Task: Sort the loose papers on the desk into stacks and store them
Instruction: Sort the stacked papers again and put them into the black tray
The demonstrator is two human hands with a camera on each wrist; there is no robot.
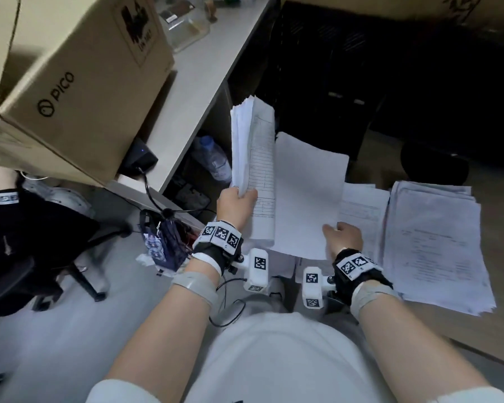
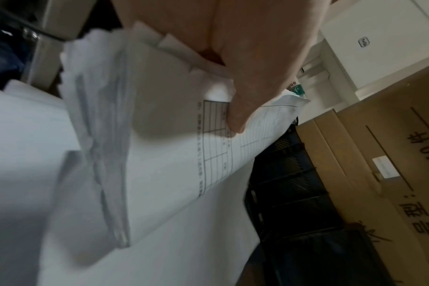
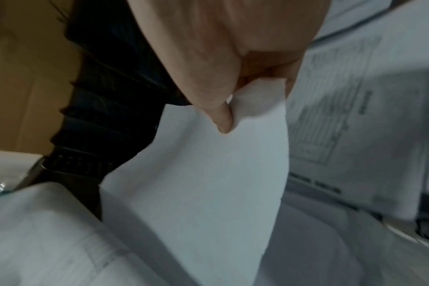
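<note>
— Status? A sheaf of papers (image 1: pixel 252 146) is held upright in the left hand (image 1: pixel 235 203); one blank sheet (image 1: pixel 306 196) is pinched by the right hand (image 1: pixel 344 237), above the counter stacks (image 1: pixel 437 245).

— Risk? Sheets could be shed from the fanned sheaf if that grip is loosened.

Paper stack (image 1: pixel 437 245) right of single sheet (image 1: pixel 306 196)

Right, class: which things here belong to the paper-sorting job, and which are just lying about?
Part of the job:
- thick sheaf of white printed forms, gripped by left hand
- blank white sheet, pinched by right hand
- stack of printed pages on the right

Lying about:
- brown PICO cardboard box
- clear plastic water bottle
</note>
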